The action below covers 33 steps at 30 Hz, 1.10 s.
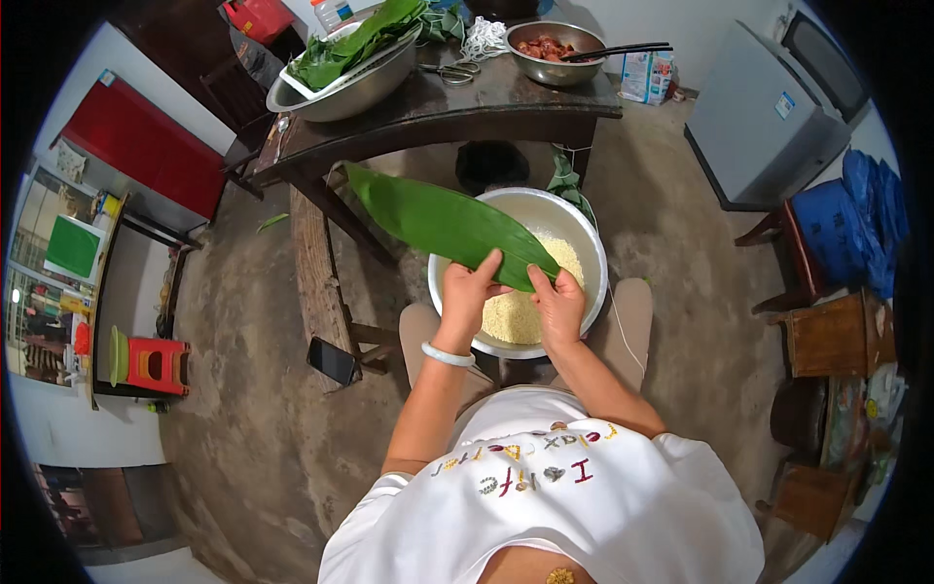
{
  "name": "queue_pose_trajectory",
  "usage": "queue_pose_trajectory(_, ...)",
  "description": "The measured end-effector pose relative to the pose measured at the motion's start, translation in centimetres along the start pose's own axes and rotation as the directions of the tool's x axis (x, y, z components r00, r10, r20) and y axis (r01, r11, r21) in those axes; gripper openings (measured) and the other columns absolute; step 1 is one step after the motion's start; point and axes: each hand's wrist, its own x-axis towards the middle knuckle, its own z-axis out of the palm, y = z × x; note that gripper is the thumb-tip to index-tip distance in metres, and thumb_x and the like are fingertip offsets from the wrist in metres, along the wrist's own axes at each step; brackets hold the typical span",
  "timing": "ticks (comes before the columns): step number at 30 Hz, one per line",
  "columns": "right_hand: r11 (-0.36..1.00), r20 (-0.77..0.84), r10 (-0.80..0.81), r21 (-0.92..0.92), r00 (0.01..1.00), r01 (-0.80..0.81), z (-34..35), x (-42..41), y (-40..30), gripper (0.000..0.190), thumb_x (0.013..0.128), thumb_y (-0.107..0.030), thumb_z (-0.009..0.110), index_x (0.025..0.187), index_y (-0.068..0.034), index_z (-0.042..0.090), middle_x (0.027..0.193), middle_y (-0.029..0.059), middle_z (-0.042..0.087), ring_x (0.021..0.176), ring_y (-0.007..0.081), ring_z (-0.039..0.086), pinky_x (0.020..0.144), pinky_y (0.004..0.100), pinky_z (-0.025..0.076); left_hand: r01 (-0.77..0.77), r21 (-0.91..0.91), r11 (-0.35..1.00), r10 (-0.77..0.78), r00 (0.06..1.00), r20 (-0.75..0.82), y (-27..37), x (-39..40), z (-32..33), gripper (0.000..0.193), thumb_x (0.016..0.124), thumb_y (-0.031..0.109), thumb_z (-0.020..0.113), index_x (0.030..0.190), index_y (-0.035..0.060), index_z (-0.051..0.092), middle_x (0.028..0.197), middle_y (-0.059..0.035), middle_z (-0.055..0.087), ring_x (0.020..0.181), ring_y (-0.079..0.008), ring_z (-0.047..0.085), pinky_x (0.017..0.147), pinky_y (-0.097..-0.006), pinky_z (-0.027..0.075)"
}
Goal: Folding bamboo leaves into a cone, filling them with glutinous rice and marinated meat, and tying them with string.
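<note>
A long green leaf stretches between my hands, its far end reaching left towards the table. My left hand grips its lower edge with the thumb on top. Close to the leaf's right end, my right hand pinches it between thumb and fingers. Below both hands sits a wide metal basin, between my knees. Pale yellowish grain, which looks like rice, lies in it, partly hidden by the leaf and hands.
Ahead stands a dark wooden table with a basin of leaves, scissors, white string and a bowl of meat with chopsticks. A phone rests on the wooden bench at left. Wrapped leaf bundles hang by the table leg.
</note>
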Motion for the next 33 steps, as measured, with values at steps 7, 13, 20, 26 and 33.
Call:
queue_pose_trajectory(7,1.0,0.008,-0.02,0.021,1.0,0.019,-0.8,0.3,0.2,0.007,0.086,-0.012,0.071,0.087,-0.006,0.067,0.08,-0.0033,0.066,0.065,0.0025,0.054,0.056,0.0189,0.04,0.02,-0.122,0.992,-0.019,1.0,0.009,0.1,0.1,-0.8,0.048,0.101,0.041,0.039,0.12,-0.0024,0.051,0.107,-0.0158,0.065,0.089,-0.024,0.069,0.068,-0.0321,0.06)
queue_pose_trajectory(13,0.998,0.055,-0.056,0.027,0.997,0.055,-0.8,0.0,-0.3,0.006,0.085,-0.01,0.071,0.085,-0.006,0.068,0.079,-0.0037,0.066,0.066,0.0018,0.054,0.056,0.0187,0.04,-0.066,-0.204,0.977,0.087,0.992,0.094,-0.5,0.3,-2.4,0.051,0.102,0.041,0.036,0.125,-0.0032,0.047,0.119,-0.0178,0.061,0.104,-0.028,0.064,0.084,-0.0381,0.057)
queue_pose_trajectory(20,0.999,0.21,0.027,0.03,0.977,-0.034,-0.9,0.3,-3.1,0.007,0.084,-0.011,0.073,0.087,-0.007,0.068,0.076,-0.0057,0.064,0.062,0.0011,0.05,0.054,0.018,0.039,-0.004,-0.514,0.858,0.119,0.974,0.191,-1.7,-1.2,-1.2,0.062,0.09,0.055,0.056,0.13,0.0085,0.049,0.125,-0.0108,0.058,0.119,-0.025,0.054,0.101,-0.0423,0.043)
queue_pose_trajectory(26,0.996,0.193,0.078,0.032,0.978,-0.085,-0.6,1.0,-4.7,0.009,0.082,-0.011,0.074,0.086,-0.009,0.066,0.072,-0.0066,0.06,0.058,0.0003,0.045,0.052,0.017,0.035,0.081,-0.581,0.81,0.034,0.982,0.184,-1.3,-1.6,2.2,0.038,0.091,0.028,0.063,0.121,0.0048,0.055,0.115,-0.0086,0.063,0.109,-0.0218,0.059,0.096,-0.0371,0.048)
queue_pose_trajectory(33,0.989,0.171,-0.1,0.129,0.98,0.079,0.6,0.6,-4.8,0.015,0.085,-0.01,0.072,0.094,-0.006,0.061,0.083,-0.0037,0.061,0.072,0.0026,0.051,0.066,0.0198,0.042,0.059,-0.61,0.79,0.017,0.993,0.117,0.9,-2.0,4.0,0.024,0.097,0.01,0.053,0.12,0.0029,0.054,0.117,-0.0089,0.061,0.109,-0.0201,0.059,0.092,-0.0342,0.051)
